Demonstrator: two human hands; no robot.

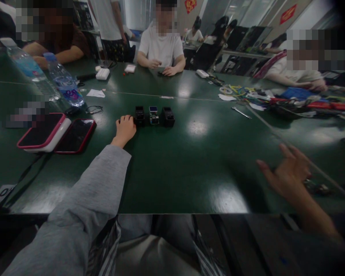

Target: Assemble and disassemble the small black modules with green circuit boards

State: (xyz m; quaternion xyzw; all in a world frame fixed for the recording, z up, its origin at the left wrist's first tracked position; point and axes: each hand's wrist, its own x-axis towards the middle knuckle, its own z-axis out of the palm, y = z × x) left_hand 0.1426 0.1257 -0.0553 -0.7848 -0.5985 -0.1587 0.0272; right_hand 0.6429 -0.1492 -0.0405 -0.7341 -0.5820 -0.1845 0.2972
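Observation:
My left hand (pixel 125 129), in a grey sleeve, rests palm down on the green table with its fingers bent. Dark edges show beside the fingers, but what lies under them is hidden. Right beside it stands a small black boxy module (pixel 139 115). This module forms a row with a similar one showing a bare circuit board (pixel 153 115) and another black module (pixel 168 117). Far to the right, my right hand (pixel 290 170) hovers over the table, blurred, fingers spread and holding nothing. A small circuit-board-like part (pixel 317 188) lies partly behind its wrist.
At left lie a red-edged phone (pixel 76 136), a second red-cased device (pixel 43 130) and two water bottles (pixel 64 82). A wrench (pixel 241 112) and a heap of cables and tools (pixel 299 101) lie at right. Across the table (pixel 184 172) people sit.

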